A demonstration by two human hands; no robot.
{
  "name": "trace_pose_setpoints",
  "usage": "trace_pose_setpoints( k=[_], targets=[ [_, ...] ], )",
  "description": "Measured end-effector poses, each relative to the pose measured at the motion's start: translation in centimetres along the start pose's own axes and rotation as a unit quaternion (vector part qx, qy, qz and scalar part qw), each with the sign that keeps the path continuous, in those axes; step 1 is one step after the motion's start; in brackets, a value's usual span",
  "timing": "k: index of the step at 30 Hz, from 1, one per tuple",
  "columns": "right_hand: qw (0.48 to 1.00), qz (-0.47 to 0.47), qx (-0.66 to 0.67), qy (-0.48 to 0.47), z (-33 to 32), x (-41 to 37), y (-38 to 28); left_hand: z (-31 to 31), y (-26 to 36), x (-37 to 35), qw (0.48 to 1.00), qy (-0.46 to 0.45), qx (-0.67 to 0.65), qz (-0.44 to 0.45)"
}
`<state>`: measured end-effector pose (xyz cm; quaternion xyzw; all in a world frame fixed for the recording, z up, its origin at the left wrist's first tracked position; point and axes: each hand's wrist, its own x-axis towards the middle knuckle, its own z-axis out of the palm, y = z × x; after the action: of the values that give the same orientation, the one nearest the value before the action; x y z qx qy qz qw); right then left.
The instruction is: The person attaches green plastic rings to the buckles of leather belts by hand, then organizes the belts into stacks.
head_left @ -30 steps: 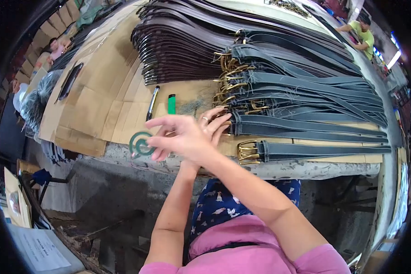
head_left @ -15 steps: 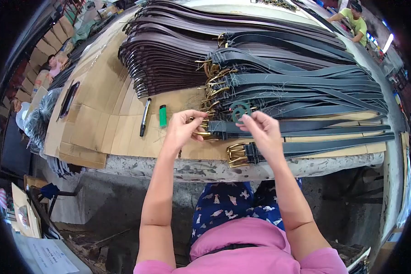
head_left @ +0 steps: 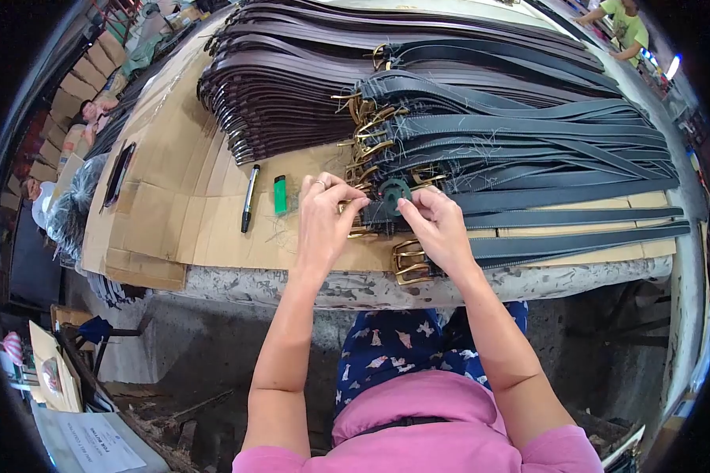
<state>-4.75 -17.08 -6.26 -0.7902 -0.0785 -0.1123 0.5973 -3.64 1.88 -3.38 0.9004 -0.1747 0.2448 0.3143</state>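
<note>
My left hand [head_left: 326, 217] is closed, thumb and forefinger pinched together beside the brass buckles [head_left: 373, 150] of the dark grey belts [head_left: 528, 144]. Whatever lies in that pinch is too small to make out. In my right hand [head_left: 438, 226], thumb and fingers grip a green ring-shaped tool [head_left: 390, 191], held just above the buckle end of a belt. Loose thread ends [head_left: 422, 146] are scattered over the belts. Nearest my body, another belt lies with its brass buckle [head_left: 410, 262] at the table edge.
A green lighter [head_left: 280, 195] and a marker pen [head_left: 249, 201] lie on the cardboard [head_left: 154, 213] at left. Behind are rows of dark brown belts [head_left: 292, 102]. One person [head_left: 627, 27] works at far right; two others [head_left: 95, 114] are at left.
My right hand has moved left with the green tool, closer to my left hand. My left hand has turned, its fingertips now pointing right toward the tool.
</note>
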Motion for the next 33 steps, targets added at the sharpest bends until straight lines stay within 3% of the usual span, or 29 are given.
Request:
trace_pose_setpoints(
  k=[12,22,28,33],
  targets=[
    [0.994,-0.026,-0.091,-0.046,0.0,0.1,-0.8,0.4,0.4,-0.7,0.999,-0.002,-0.006,-0.053],
    [0.993,-0.054,-0.089,-0.047,0.3,0.1,-0.3,0.6,0.1,-0.7,0.999,0.003,-0.007,-0.047],
    [0.993,-0.061,-0.085,-0.046,0.2,0.0,-0.4,0.2,0.6,-0.6,0.995,-0.021,-0.009,-0.093],
    [0.999,-0.03,-0.026,-0.036,-0.7,0.1,0.1,-1.3,0.5,-1.6,0.997,-0.081,-0.009,0.004]
  ],
)
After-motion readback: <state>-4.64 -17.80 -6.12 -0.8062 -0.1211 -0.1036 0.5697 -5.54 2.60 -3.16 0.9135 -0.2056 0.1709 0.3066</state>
